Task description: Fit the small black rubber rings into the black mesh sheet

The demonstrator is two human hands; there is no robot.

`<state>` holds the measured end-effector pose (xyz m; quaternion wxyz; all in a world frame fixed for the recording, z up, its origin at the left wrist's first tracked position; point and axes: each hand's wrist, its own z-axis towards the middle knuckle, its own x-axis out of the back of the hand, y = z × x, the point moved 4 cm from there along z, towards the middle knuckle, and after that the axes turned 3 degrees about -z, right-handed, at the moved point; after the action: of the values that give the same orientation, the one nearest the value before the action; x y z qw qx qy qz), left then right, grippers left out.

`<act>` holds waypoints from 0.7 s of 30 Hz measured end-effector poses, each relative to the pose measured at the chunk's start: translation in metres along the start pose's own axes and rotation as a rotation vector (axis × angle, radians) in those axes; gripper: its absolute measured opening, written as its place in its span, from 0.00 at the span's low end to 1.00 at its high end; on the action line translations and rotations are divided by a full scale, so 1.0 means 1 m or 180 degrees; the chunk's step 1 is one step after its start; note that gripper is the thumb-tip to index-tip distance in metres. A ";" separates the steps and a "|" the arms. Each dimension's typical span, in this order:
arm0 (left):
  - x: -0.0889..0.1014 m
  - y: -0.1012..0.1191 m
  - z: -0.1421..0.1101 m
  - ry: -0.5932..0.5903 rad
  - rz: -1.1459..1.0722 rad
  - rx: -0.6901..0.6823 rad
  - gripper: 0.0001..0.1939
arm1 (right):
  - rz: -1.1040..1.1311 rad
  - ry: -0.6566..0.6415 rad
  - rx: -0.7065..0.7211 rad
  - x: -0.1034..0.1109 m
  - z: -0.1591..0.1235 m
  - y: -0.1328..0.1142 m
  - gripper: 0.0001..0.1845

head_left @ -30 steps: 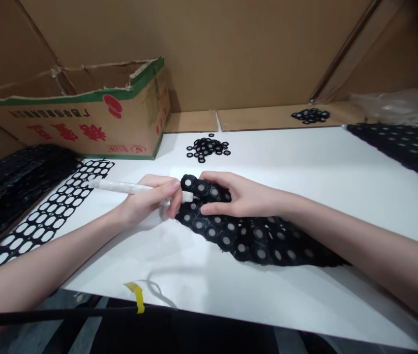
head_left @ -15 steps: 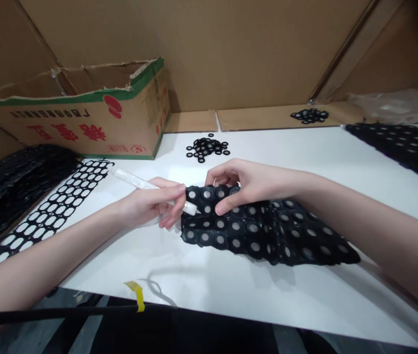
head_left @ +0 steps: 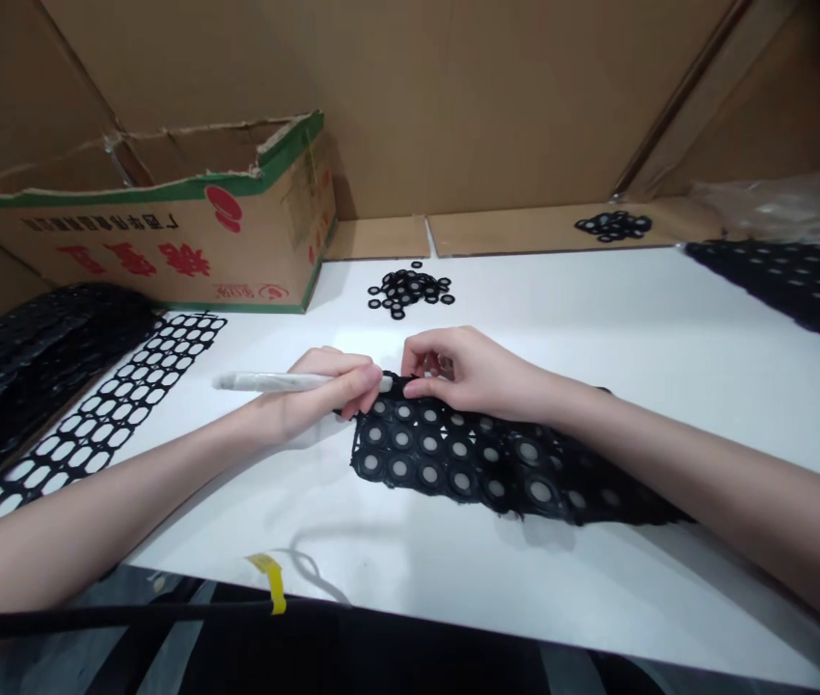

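Note:
My left hand (head_left: 330,391) is closed round a white pen-like tool (head_left: 258,381), whose tip reaches the far left corner of a black rubbery sheet of joined rings (head_left: 430,446). Pale discs show in the sheet's round cells. My right hand (head_left: 478,372) pinches the far edge of this sheet between thumb and fingers, close beside the tool's tip. Under my right forearm the sheet's right part lies bunched and partly hidden.
Loose black rings (head_left: 408,288) lie in a pile beyond my hands, another small pile (head_left: 614,226) farther right. An open cardboard box (head_left: 251,241) stands back left, near empty black mesh (head_left: 113,396) and stacked black sheets (head_left: 34,357). A second black sheet (head_left: 793,280) lies right.
The sheet's left end was spread flatter half a second ago; now its far edge is gathered up between my hands. The tool has swung from slanted to nearly level.

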<state>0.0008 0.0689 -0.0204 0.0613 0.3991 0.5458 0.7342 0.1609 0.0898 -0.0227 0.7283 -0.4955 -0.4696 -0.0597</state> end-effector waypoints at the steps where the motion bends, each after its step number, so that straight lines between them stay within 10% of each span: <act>1: 0.000 0.000 0.000 -0.0007 0.0016 -0.0020 0.23 | 0.0035 0.0016 0.0000 0.000 0.000 0.001 0.06; 21: -0.007 -0.003 0.002 -0.0192 0.0014 0.0157 0.23 | -0.0178 -0.0020 0.0036 -0.001 -0.003 -0.006 0.05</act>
<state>0.0060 0.0674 -0.0265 0.0663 0.4237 0.5607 0.7082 0.1586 0.0843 -0.0194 0.7276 -0.4783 -0.4858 -0.0758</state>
